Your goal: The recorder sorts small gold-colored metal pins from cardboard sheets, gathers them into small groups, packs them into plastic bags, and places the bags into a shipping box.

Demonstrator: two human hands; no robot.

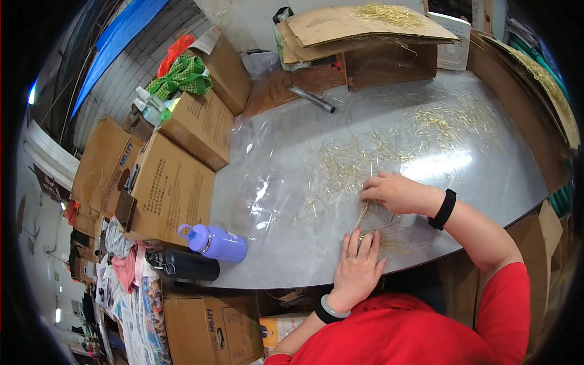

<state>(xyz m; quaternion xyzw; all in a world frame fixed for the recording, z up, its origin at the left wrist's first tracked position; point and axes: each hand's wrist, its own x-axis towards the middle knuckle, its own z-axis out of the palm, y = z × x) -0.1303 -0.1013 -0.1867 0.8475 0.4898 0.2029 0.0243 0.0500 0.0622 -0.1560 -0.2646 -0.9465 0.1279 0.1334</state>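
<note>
Thin gold-coloured metal pins point(344, 167) lie scattered over the grey tabletop point(286, 243). Close to the table's front edge, my left hand point(359, 269) rests with its fingers stretched out flat, touching some pins at its fingertips. Just beyond it, my right hand point(398, 193) comes in from the right with its fingers bent together. A narrow bunch of pins point(363, 216) runs from under the right fingertips toward the left hand. The exact grip of the right thumb is hidden from this view.
A purple bottle point(225, 243) and a black bottle point(188, 266) stand at the left front edge. Cardboard boxes point(173, 191) line the left side. At the back lie a metal tube point(313, 99) and a cardboard shelf point(389, 67) with pins on top. Denser pins point(447, 121) spread at the far right.
</note>
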